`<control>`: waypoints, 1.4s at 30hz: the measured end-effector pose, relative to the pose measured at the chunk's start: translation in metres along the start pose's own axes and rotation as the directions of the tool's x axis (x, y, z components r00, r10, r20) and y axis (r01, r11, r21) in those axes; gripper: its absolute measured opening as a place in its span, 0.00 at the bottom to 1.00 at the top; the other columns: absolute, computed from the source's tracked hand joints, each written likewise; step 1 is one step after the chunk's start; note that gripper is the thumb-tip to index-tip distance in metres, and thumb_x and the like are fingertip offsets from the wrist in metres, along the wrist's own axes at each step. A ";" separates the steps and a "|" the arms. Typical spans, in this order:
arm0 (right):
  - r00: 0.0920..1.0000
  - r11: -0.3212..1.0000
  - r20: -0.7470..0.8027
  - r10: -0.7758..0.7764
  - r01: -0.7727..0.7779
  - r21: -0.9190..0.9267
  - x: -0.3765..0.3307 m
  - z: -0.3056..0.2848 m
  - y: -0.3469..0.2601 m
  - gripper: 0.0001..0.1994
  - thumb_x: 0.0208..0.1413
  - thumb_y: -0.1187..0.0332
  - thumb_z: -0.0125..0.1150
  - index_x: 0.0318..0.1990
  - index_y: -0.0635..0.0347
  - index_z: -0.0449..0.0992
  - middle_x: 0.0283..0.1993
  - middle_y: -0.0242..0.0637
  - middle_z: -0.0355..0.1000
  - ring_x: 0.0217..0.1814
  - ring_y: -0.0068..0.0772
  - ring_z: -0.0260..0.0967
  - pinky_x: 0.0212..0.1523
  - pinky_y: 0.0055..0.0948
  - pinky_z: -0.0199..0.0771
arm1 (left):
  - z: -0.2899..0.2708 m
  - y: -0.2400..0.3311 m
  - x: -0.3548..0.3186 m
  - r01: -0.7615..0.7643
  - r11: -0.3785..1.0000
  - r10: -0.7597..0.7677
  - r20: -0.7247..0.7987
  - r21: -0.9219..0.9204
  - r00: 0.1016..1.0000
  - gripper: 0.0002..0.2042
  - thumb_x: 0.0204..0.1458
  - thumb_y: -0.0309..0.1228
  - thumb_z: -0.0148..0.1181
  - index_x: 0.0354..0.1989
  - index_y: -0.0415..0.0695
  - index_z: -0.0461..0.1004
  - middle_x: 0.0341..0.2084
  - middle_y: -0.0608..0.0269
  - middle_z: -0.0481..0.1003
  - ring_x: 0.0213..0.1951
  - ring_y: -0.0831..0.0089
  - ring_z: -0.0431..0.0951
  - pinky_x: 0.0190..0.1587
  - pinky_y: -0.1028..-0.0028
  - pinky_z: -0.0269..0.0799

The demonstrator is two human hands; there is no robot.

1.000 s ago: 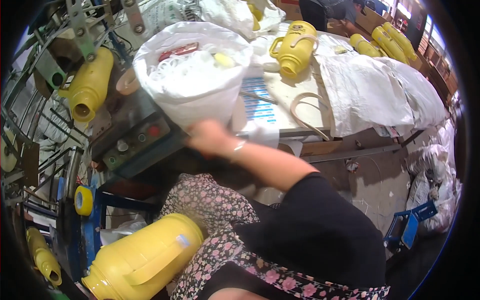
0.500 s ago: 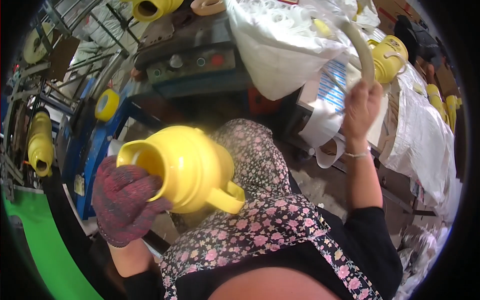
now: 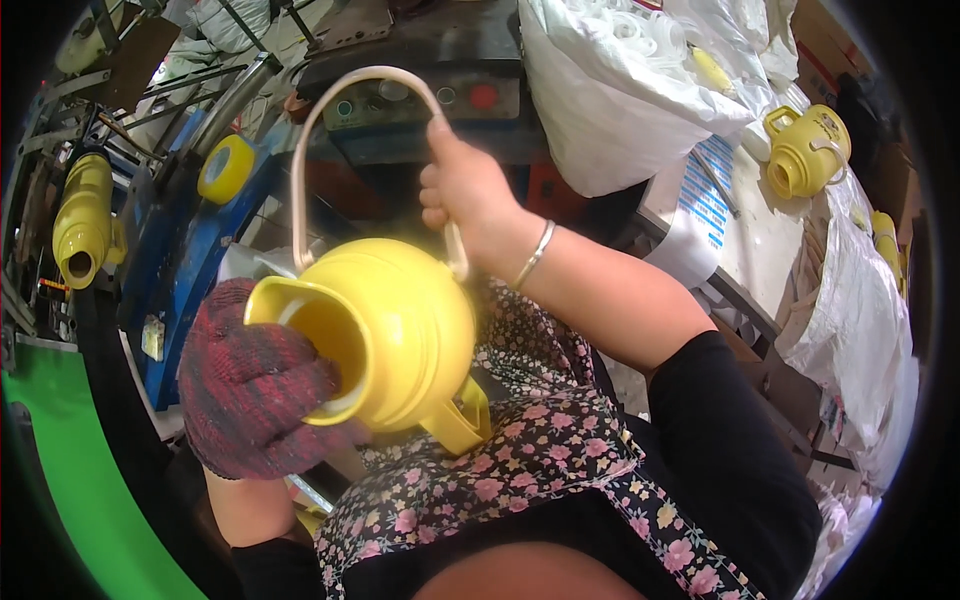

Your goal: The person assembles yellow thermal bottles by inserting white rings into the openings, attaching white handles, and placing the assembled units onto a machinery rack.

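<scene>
My left hand (image 3: 255, 395), in a dark red knitted glove, grips the open mouth of a yellow plastic jug (image 3: 385, 335) held over my lap. A side handle of the jug points down toward my flowered apron. My right hand (image 3: 465, 195), bare with a thin bangle at the wrist, is closed on a beige curved carrying handle (image 3: 315, 130) that arches over the jug's top. One end of the handle meets the jug's shoulder beside my right fingers; the other end reaches down to the jug's rim.
A grey control panel (image 3: 420, 95) with coloured buttons is ahead. A big white sack (image 3: 620, 95) of white parts stands at the upper right, another yellow jug (image 3: 805, 150) on the table beyond it. More yellow jugs hang at the left (image 3: 80, 220), near a roll of yellow tape (image 3: 225, 168).
My right hand brought the beige handle from the table down onto the jug. My left hand lifted the jug from beside my lap and turned it toward the handle.
</scene>
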State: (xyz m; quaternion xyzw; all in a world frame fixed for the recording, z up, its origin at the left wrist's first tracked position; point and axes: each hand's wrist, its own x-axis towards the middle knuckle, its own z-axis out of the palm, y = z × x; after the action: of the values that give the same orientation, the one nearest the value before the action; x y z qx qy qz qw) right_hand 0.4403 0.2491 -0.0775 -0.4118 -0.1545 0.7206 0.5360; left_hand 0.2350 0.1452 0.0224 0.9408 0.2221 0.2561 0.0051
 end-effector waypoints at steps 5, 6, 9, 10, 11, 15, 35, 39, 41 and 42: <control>0.779 0.603 0.379 -0.500 0.627 -0.493 -0.005 0.023 0.007 0.17 0.60 0.58 0.59 0.36 0.66 0.69 0.27 0.37 0.67 0.31 0.28 0.62 0.34 0.31 0.67 | -0.003 -0.007 -0.002 -0.006 0.998 0.014 0.117 -0.061 0.993 0.19 0.37 0.49 0.70 0.27 0.47 0.75 0.23 0.64 0.71 0.30 0.56 0.74 0.46 0.55 0.68; 0.765 0.590 0.460 -0.450 0.642 -0.490 -0.007 0.028 0.005 0.16 0.59 0.59 0.60 0.37 0.66 0.70 0.27 0.36 0.68 0.31 0.27 0.62 0.34 0.31 0.67 | -0.002 -0.005 -0.002 0.000 0.998 0.005 0.094 -0.056 0.996 0.19 0.42 0.49 0.67 0.28 0.44 0.75 0.30 0.60 0.74 0.35 0.57 0.76 0.48 0.59 0.68; 0.872 0.741 0.461 -0.164 0.417 -0.526 0.001 0.021 0.003 0.13 0.59 0.64 0.60 0.43 0.64 0.70 0.30 0.35 0.70 0.34 0.24 0.65 0.37 0.27 0.69 | 0.035 -0.011 -0.015 0.299 0.866 -0.468 -0.440 -0.400 0.767 0.20 0.50 0.44 0.62 0.44 0.40 0.72 0.42 0.57 0.74 0.44 0.58 0.75 0.53 0.59 0.68; 0.881 0.824 0.456 -0.125 0.348 -0.448 0.000 0.012 0.005 0.14 0.59 0.66 0.59 0.48 0.63 0.67 0.32 0.36 0.71 0.37 0.26 0.68 0.40 0.26 0.71 | 0.050 -0.010 -0.018 0.247 0.717 -0.676 -0.564 -0.652 0.474 0.22 0.54 0.41 0.59 0.53 0.39 0.69 0.47 0.56 0.73 0.49 0.59 0.74 0.56 0.60 0.67; 0.887 0.890 0.456 -0.079 0.269 -0.369 -0.006 0.005 0.009 0.17 0.59 0.68 0.59 0.53 0.63 0.65 0.34 0.37 0.72 0.40 0.28 0.71 0.42 0.26 0.73 | 0.061 -0.018 -0.030 0.184 0.693 -0.704 -0.600 -0.697 0.380 0.24 0.59 0.38 0.54 0.61 0.40 0.63 0.46 0.57 0.74 0.50 0.61 0.73 0.60 0.60 0.65; 0.935 0.912 0.333 0.124 0.025 -0.410 -0.032 0.006 0.005 0.24 0.56 0.75 0.58 0.59 0.67 0.60 0.44 0.46 0.75 0.47 0.36 0.75 0.47 0.29 0.77 | 0.096 -0.019 -0.059 -0.316 -0.261 -0.891 0.102 -0.912 0.442 0.23 0.57 0.34 0.56 0.60 0.41 0.63 0.33 0.62 0.75 0.46 0.69 0.76 0.65 0.60 0.59; 0.782 0.986 0.611 -0.124 0.166 -0.012 -0.023 -0.017 0.013 0.21 0.66 0.53 0.44 0.54 0.62 0.64 0.46 0.48 0.73 0.48 0.43 0.72 0.51 0.40 0.74 | 0.088 -0.022 -0.040 0.366 0.303 -0.947 -0.236 -0.880 0.217 0.16 0.53 0.27 0.58 0.51 0.37 0.70 0.37 0.59 0.75 0.32 0.75 0.74 0.37 0.75 0.72; 0.434 0.516 0.704 -0.563 0.849 -0.111 -0.024 -0.013 0.004 0.34 0.60 0.49 0.51 0.66 0.61 0.53 0.64 0.46 0.61 0.65 0.41 0.61 0.64 0.40 0.62 | 0.090 -0.030 -0.034 0.314 0.453 -0.883 -0.373 -0.834 0.285 0.13 0.55 0.24 0.56 0.49 0.38 0.71 0.34 0.61 0.75 0.33 0.74 0.74 0.38 0.75 0.73; 0.349 0.475 0.809 -0.472 0.874 -0.100 -0.045 -0.011 0.001 0.44 0.49 0.56 0.66 0.69 0.60 0.48 0.66 0.48 0.59 0.65 0.42 0.62 0.63 0.40 0.64 | 0.097 -0.039 -0.040 0.211 0.270 -0.938 -0.207 -0.940 0.277 0.11 0.56 0.26 0.56 0.47 0.39 0.72 0.33 0.62 0.75 0.30 0.75 0.73 0.36 0.76 0.73; 0.351 0.458 0.854 -0.385 0.876 -0.153 -0.062 -0.009 0.002 0.48 0.42 0.62 0.73 0.68 0.61 0.47 0.64 0.49 0.59 0.63 0.42 0.63 0.62 0.39 0.65 | 0.090 -0.035 -0.033 -0.116 -0.070 -0.982 0.048 -0.991 0.181 0.10 0.56 0.27 0.57 0.46 0.40 0.72 0.32 0.63 0.75 0.29 0.76 0.73 0.35 0.76 0.72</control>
State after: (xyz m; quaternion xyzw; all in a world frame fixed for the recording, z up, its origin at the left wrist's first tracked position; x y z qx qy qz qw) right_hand 0.4511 0.1912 -0.0575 -0.1357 -0.7239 0.4369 0.5163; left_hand 0.2387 0.1727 -0.0764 0.2470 0.3729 0.6953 0.5626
